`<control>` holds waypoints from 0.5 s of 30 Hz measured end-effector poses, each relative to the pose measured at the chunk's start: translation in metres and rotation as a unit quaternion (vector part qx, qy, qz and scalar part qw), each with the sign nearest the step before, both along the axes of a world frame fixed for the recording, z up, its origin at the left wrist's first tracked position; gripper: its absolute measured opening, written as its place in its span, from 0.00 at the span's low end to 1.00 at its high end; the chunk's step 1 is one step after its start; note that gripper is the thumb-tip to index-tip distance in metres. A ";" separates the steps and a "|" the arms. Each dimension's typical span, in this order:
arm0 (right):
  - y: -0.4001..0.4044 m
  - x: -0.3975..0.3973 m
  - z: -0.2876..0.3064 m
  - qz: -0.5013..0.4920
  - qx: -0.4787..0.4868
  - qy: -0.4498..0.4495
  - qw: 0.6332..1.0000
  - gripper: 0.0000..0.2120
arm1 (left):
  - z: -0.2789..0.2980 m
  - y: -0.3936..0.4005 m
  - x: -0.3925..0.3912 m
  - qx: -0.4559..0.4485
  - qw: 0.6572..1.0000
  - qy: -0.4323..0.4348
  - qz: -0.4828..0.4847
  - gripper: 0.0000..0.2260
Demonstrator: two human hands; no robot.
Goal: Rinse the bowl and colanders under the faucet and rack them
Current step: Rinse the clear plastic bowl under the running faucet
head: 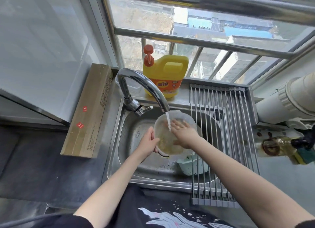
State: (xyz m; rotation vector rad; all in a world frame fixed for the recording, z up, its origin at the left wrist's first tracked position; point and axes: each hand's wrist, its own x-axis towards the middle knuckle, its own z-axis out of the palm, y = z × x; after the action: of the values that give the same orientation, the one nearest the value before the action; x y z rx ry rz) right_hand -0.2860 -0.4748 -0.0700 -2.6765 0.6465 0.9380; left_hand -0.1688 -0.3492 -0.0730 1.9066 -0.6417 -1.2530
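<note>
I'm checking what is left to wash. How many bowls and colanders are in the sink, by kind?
Clear bowl, held under the faucet by the left hand, right hand inside: 1
Pale green colander, partly under the rack: 1
Total: 2

sleeves (51, 221): short, black | forearms: bare | shirt (153, 210): black, white-and-pink graphic print
</note>
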 end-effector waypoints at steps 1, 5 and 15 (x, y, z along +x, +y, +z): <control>0.004 0.001 -0.002 -0.016 0.015 -0.010 1.000 0.36 | -0.002 -0.002 0.001 -0.008 1.000 -0.003 0.006 0.14; 0.004 0.003 -0.006 0.028 0.065 -0.018 0.997 0.34 | -0.006 -0.006 0.010 -0.025 1.000 0.000 0.008 0.16; -0.005 0.007 -0.007 -0.020 -0.003 -0.020 1.000 0.29 | -0.010 -0.015 0.014 0.019 0.994 0.100 0.027 0.14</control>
State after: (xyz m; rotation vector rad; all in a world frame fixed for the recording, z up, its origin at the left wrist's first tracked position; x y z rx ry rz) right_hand -0.2794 -0.4803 -0.0773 -2.6698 0.6924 0.8724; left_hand -0.1545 -0.3638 -0.0833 1.7881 -0.4609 -1.4082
